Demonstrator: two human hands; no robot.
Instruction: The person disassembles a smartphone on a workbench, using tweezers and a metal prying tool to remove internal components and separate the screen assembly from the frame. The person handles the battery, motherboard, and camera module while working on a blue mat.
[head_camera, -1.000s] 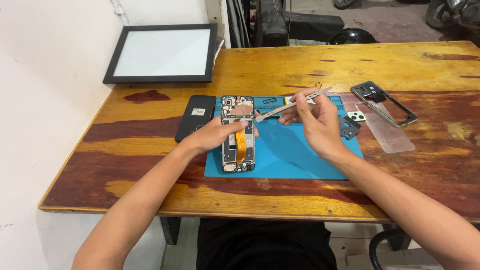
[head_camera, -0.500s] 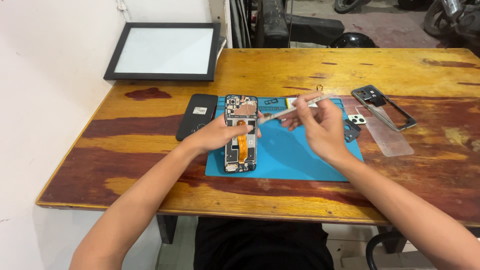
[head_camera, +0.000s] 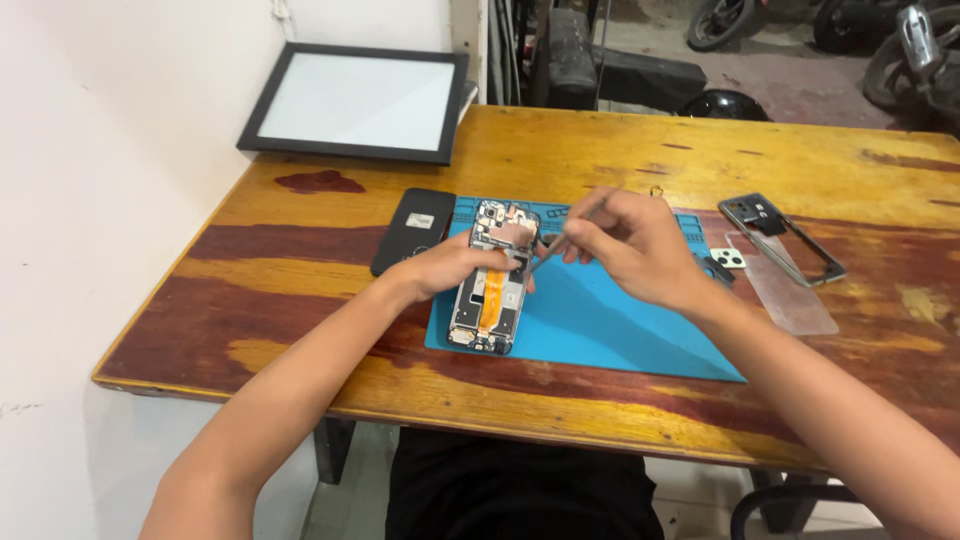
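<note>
- Working over the blue repair mat (head_camera: 620, 330) on the wooden table (head_camera: 600, 160), we had an opened smartphone (head_camera: 490, 290) lying on the mat's left part, insides up with an orange flex cable showing.
- Its long axis ran away from us, top end toward the far edge.
- Our left hand (head_camera: 455, 265) pinned the phone's left side, fingers curled onto it.
- Our right hand (head_camera: 630, 245) pinched metal tweezers (head_camera: 565, 235), tips at the phone's upper part.
- Beside lay a black phone (head_camera: 412, 228) and a phone frame (head_camera: 782, 238).
</note>
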